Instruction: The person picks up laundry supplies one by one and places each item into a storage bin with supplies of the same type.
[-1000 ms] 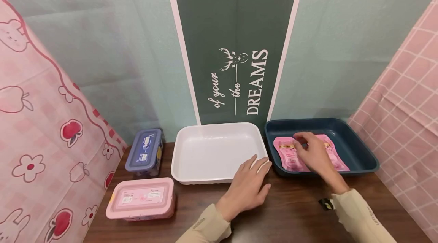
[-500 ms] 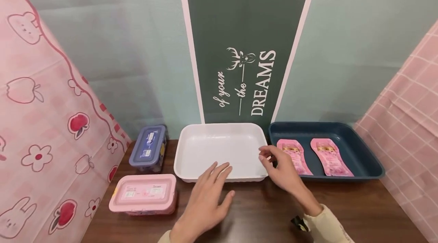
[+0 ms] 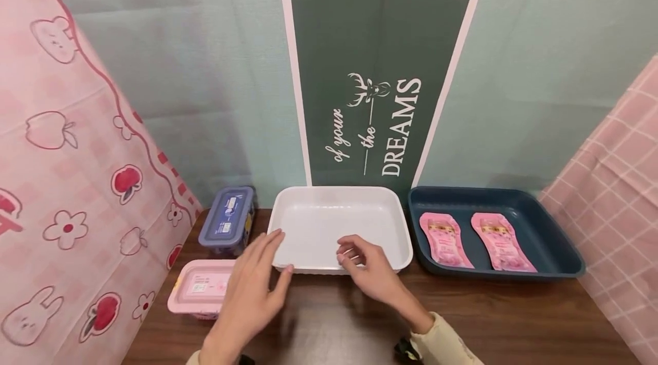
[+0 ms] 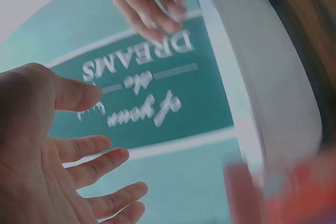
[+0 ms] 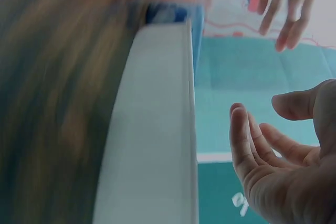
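My left hand [image 3: 252,291], fingers extended and thumb apart, hovers between the pink lidded box [image 3: 197,291] and the white tray [image 3: 339,228], covering the box's right end in the head view. Over the front edge of the white tray is my right hand [image 3: 372,271], its fingers loosely bent and nothing between them. The left wrist view shows the left palm [image 4: 58,177] with fingers spread. In the right wrist view a gap separates the right thumb [image 5: 296,105] from the fingers. Two pink pouches, one on the left [image 3: 444,241] and one on the right [image 3: 502,242], lie flat in a dark blue tray [image 3: 557,259].
A blue lidded box [image 3: 228,216] stands behind the pink one, left of the white tray. All of it rests on a brown wooden table [image 3: 329,325]. Printed cloth walls [image 3: 360,68] rise behind the trays and at both sides.
Both hands have moved left: the right from over the pouches to the white tray's front, the left from that tray's right side to the pink box. The head view has shifted slightly.
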